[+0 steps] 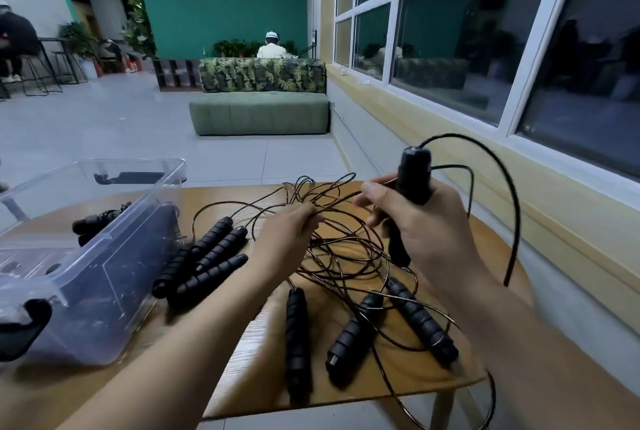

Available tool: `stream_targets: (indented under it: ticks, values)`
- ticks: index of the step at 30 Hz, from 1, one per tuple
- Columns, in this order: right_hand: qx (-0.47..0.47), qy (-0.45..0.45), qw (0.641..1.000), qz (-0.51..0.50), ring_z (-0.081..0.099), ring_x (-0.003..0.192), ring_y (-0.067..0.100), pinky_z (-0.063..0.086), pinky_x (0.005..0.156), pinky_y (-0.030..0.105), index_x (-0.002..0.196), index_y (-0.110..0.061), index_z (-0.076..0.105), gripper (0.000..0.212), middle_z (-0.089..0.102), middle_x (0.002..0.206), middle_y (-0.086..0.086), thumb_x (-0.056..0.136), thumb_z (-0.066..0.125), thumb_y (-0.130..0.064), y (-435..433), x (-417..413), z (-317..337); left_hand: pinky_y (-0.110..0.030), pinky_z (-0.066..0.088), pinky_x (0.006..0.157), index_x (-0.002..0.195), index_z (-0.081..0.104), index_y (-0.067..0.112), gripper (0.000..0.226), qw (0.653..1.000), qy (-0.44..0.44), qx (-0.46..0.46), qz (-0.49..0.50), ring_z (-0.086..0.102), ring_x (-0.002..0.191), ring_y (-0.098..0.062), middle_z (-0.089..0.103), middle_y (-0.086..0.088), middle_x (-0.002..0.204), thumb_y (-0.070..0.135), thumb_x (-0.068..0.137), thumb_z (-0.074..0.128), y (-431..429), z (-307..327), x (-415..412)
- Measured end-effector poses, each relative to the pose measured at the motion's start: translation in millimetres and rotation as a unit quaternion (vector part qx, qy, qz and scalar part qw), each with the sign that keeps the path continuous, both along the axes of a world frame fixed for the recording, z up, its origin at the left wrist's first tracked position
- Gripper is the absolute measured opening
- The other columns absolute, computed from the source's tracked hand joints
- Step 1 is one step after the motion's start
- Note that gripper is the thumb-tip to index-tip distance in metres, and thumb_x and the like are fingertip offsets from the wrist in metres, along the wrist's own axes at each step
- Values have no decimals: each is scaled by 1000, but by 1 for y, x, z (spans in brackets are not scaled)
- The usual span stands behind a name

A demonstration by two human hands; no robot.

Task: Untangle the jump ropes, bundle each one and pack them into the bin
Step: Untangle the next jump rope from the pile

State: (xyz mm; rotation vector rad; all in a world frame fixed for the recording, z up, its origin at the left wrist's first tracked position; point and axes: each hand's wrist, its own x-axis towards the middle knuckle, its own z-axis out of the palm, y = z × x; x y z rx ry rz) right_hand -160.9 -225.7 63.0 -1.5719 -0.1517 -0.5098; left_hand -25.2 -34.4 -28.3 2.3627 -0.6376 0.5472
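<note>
A tangle of thin dark rope cords (341,256) lies on the wooden table (346,391). My right hand (426,221) grips black jump rope handles (414,175) held upright above the table, with a cord looping out to the right. My left hand (291,235) pinches several cords at the middle of the tangle. Three black foam handles (207,260) lie left of my left hand. Three more handles (360,329) lie near the table's front. The clear plastic bin (104,277) stands on the left, with a bundled rope (97,220) inside.
The table's front and right edges are close to the loose handles, and one cord (485,405) hangs over the front right edge. Beyond the table are a green sofa (259,111), a window wall on the right and people seated far off.
</note>
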Motion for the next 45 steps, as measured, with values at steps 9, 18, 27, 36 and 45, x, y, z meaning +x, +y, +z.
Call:
stream_targets:
  ticks: [9, 18, 27, 36, 45]
  values:
    - [134, -3, 990, -31, 65, 69, 19, 51, 66, 31, 109, -13, 78, 14, 81, 98, 13, 98, 77, -21, -19, 6, 9, -46, 53, 83, 106, 70, 21, 31, 998, -45, -48, 22, 65, 92, -21, 73, 5, 97, 40, 108, 46, 10, 25, -2]
    - [158, -33, 986, -30, 65, 62, 18, 54, 62, 28, 133, -12, 68, 41, 80, 93, 11, 96, 78, -27, -8, 4, 11, -48, 55, 79, 112, 71, 19, 30, 989, -144, 0, 26, 70, 87, -28, 78, 2, 99, 36, 112, 46, -13, 49, -29]
    - [104, 96, 990, 1, 64, 62, 19, 51, 59, 31, 108, -11, 76, 16, 80, 94, 15, 96, 80, -20, -5, 13, -8, -39, 45, 76, 114, 68, 27, 26, 985, -153, 80, 12, 67, 93, -26, 75, 7, 101, 39, 111, 45, -22, 49, -42]
    - [70, 130, 989, -18, 60, 58, 19, 50, 56, 33, 98, -3, 74, 25, 73, 75, 8, 95, 82, -27, 1, 22, -23, -44, 47, 77, 100, 55, 23, 15, 987, -137, 83, -30, 63, 81, -29, 67, 4, 90, 28, 110, 45, -37, 45, -60]
    - [47, 99, 994, -10, 66, 65, 21, 50, 58, 31, 91, -6, 75, 16, 77, 80, 13, 97, 80, -20, -3, 13, -16, -42, 48, 63, 97, 54, 23, 31, 990, -58, 85, -91, 57, 70, -23, 61, 6, 76, 47, 111, 40, -26, 38, -60]
